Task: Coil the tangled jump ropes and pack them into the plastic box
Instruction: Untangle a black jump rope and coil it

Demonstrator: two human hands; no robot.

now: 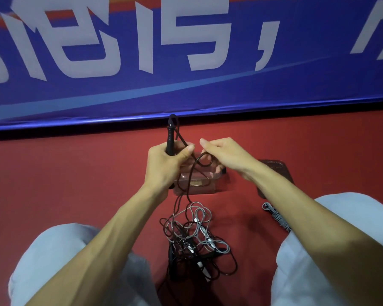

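My left hand (166, 165) grips a black jump rope handle (170, 135) that points upward, with its dark rope (191, 173) looping off the top and hanging down. My right hand (221, 155) pinches a loop of that same rope close beside the left hand. Both hands hover above a clear plastic box (196, 184) on the red floor. Lower down, between my knees, lies a tangled pile (195, 237) of black and grey ropes with handles mixed in. A coiled grey rope (276, 217) lies to the right, partly hidden by my right forearm.
The box lid (276, 171) lies on the floor to the right of the box, partly under my right arm. A blue banner (186, 62) with white characters runs along the far wall. My knees in light trousers frame the pile on both sides.
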